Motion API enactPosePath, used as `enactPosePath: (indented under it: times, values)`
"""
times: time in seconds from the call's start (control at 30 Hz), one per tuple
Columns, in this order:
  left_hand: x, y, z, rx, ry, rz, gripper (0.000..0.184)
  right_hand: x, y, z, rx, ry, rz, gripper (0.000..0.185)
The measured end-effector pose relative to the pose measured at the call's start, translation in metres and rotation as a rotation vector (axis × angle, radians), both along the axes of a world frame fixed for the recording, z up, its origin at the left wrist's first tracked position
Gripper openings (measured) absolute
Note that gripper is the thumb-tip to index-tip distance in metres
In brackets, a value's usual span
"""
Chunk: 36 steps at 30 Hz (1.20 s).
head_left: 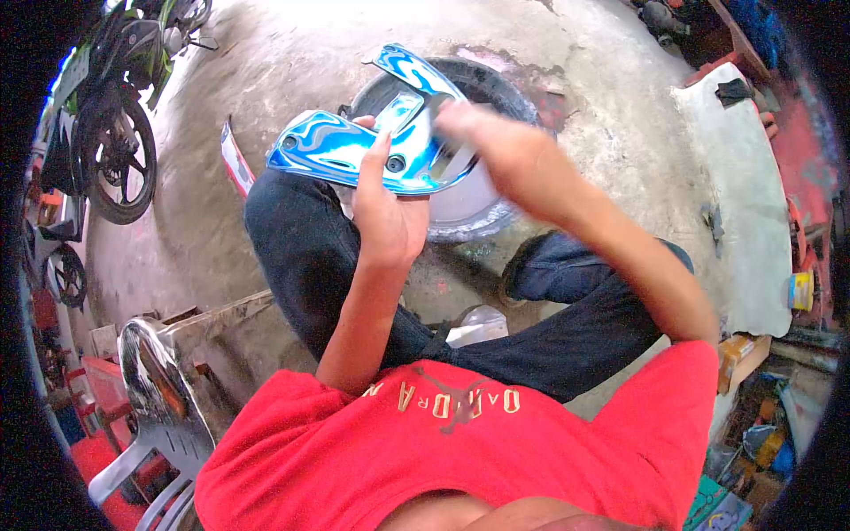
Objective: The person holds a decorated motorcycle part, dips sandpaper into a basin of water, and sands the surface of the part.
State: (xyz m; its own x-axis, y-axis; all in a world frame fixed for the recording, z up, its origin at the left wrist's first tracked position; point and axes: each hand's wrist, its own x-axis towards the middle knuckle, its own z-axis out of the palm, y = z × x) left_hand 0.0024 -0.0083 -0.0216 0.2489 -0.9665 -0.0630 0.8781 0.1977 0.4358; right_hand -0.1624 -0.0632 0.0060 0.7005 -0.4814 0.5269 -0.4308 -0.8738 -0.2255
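The person's left hand (390, 217) grips a glossy blue-and-white panel (332, 157), thumb across its upper face and fingers behind, a hold that likely steadies it and leaves the other hand free. The right hand (509, 155) is at the panel's right end, motion-blurred; whether it is closed or holding anything cannot be told. The panel is held up beyond the left knee (288, 208), partly over a round tub (482, 223) of greyish liquid, probably so drips fall inside. The tub sits on the concrete floor (301, 40) ahead of the bent legs, within easy reach. Farther out, at left, are a motorcycle (115, 159) and a grey chair (140, 363).
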Motion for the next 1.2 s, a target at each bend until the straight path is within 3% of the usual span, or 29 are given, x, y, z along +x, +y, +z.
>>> enactPosePath:
  times: [0.03,0.1,0.2,0.33,0.4,0.5,0.53,0.7,0.8,0.9,0.97,1.03,1.13,1.2]
  values:
    - [0.000,0.002,0.002,-0.001,0.004,-0.019,0.032,-0.006,-0.009,0.007,0.164,0.010,-0.138,0.032]
    - [0.000,0.004,0.007,-0.017,0.013,-0.061,0.033,-0.007,-0.002,0.004,0.082,0.043,-0.067,0.044]
    - [0.004,0.005,0.003,0.032,-0.083,-0.085,0.034,0.015,0.043,0.024,-0.025,0.090,0.125,0.045]
    - [0.002,0.003,0.003,-0.021,-0.047,-0.064,0.032,-0.009,-0.003,0.019,0.291,0.024,-0.171,0.049]
    - [0.000,0.001,0.008,0.030,-0.029,-0.054,0.022,-0.005,0.012,0.015,0.134,0.055,-0.056,0.049]
    - [0.008,0.003,0.002,0.010,-0.050,-0.100,0.027,0.014,0.047,0.022,-0.025,0.103,0.131,0.046]
    - [0.006,0.002,0.004,0.089,-0.029,-0.087,0.035,0.012,0.041,0.021,-0.009,0.079,0.105,0.045]
    - [-0.001,0.000,0.003,0.064,-0.022,-0.082,0.022,-0.006,-0.003,0.008,0.062,0.086,-0.160,0.040]
    - [0.003,-0.001,0.001,0.060,-0.050,-0.107,0.019,0.013,0.040,0.022,-0.051,0.109,0.082,0.042]
    - [0.001,0.001,0.003,-0.001,-0.049,-0.079,0.024,0.006,0.020,0.018,0.014,0.054,0.046,0.042]
    - [-0.001,0.001,0.003,0.012,-0.041,-0.076,0.027,-0.006,-0.006,0.018,0.105,0.060,-0.145,0.041]
    - [-0.001,0.006,0.004,0.006,-0.043,-0.099,0.029,-0.006,-0.002,0.016,0.082,0.060,-0.132,0.042]
    - [0.007,0.003,-0.001,0.011,0.007,-0.136,0.029,0.009,0.045,0.031,0.025,0.120,0.092,0.045]
    - [0.005,0.001,0.001,0.054,-0.048,-0.098,0.027,0.005,0.032,0.027,0.063,0.089,0.068,0.045]
